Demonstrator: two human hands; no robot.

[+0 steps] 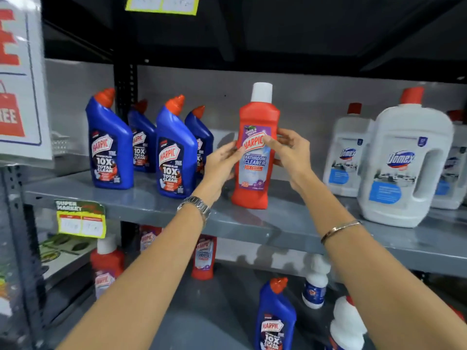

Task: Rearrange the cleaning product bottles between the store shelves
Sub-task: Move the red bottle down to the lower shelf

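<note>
A red Harpic bathroom cleaner bottle [255, 157] with a white cap stands upright on the upper grey shelf [252, 223]. My left hand [222, 160] holds its left side and my right hand [288, 150] holds its right side, fingers over the label. Left of it stand several blue Harpic bottles [174, 150] with red caps. To the right are white Domex jugs [404, 162]. On the lower shelf [222, 311] I see red Harpic bottles [204, 256], a blue Harpic bottle [275, 317] and small white bottles [316, 281].
A black shelf above caps the space over the bottles. A sale sign [20, 79] hangs at the left, and a yellow price tag [80, 221] clips onto the shelf's front edge. A black upright post [125, 84] stands behind the blue bottles.
</note>
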